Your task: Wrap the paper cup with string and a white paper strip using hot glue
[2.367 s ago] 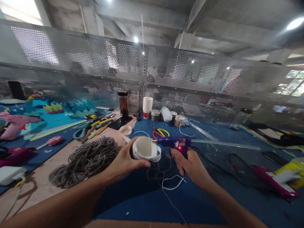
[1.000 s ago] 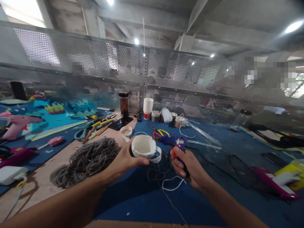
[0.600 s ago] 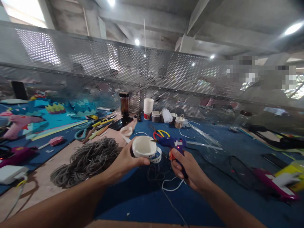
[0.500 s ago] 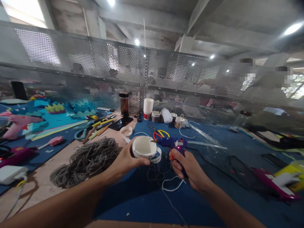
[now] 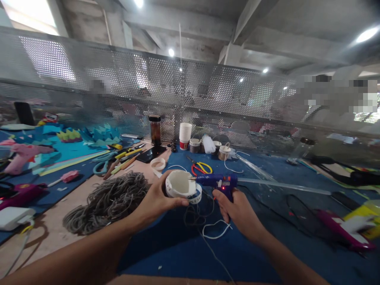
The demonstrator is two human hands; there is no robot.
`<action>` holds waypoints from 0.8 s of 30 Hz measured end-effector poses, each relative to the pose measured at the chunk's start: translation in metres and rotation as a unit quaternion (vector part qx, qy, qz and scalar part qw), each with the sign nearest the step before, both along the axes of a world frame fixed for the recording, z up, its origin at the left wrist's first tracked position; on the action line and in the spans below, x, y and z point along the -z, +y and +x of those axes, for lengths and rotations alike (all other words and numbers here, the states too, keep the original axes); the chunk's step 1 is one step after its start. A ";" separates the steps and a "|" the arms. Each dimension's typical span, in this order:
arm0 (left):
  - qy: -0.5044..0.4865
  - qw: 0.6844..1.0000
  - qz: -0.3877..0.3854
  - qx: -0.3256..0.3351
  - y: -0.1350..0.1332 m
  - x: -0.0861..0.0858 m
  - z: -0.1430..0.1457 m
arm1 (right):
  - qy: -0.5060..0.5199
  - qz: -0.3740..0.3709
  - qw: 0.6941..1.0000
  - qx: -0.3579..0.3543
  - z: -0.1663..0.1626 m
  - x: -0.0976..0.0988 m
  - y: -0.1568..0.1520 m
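Observation:
A white paper cup (image 5: 177,185), its rim uneven, is gripped between the thumb and fingers of my left hand (image 5: 162,200). It leans so that its inside faces me. A strip with printed letters (image 5: 196,194) curls off its right side. My right hand (image 5: 234,206) is wrapped round the handle of a blue hot glue gun (image 5: 216,181) with a small red light lit. The gun's metal tip points left at the cup's rim; whether they touch I cannot tell. A long clear glue stick (image 5: 282,186) sticks out of its back. White cord (image 5: 216,236) lies below my right hand.
A heap of grey yarn (image 5: 109,202) lies left of the cup. Behind are pliers (image 5: 202,167), stacked paper cups (image 5: 185,135), a dark jar (image 5: 154,130) and a phone (image 5: 151,154). A magenta glue gun (image 5: 346,233) lies at right, a pink one (image 5: 28,156) at left.
My right hand has shifted the glue gun slightly, and its tip now reaches over the cup's rim. More of the glue stick shows behind it. My left hand and the cup have barely moved.

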State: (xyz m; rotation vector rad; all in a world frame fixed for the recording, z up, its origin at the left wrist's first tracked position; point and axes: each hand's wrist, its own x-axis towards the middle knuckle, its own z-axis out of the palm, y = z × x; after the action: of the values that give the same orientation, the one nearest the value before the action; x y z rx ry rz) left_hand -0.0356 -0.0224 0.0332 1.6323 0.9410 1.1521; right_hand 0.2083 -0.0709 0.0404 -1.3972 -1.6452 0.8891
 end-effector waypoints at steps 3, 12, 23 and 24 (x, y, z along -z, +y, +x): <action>0.006 1.000 0.006 -0.013 0.000 -0.001 0.001 | -0.029 0.002 1.000 0.010 0.000 0.000 -0.001; 0.013 0.998 0.037 -0.052 0.003 0.002 -0.001 | -0.039 -0.002 0.999 -0.009 0.001 0.000 -0.002; -0.008 1.000 -0.019 0.008 0.003 -0.001 -0.002 | 0.116 0.000 0.993 -0.019 0.004 0.004 0.006; -0.010 1.000 -0.024 0.012 0.002 -0.001 -0.002 | 0.128 -0.007 0.992 -0.020 0.003 0.005 0.007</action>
State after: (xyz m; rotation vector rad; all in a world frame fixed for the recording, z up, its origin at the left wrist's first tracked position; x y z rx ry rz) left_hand -0.0372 -0.0200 0.0343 1.5865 0.9267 1.1196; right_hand 0.2117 -0.0640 0.0352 -1.2078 -1.4788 1.0582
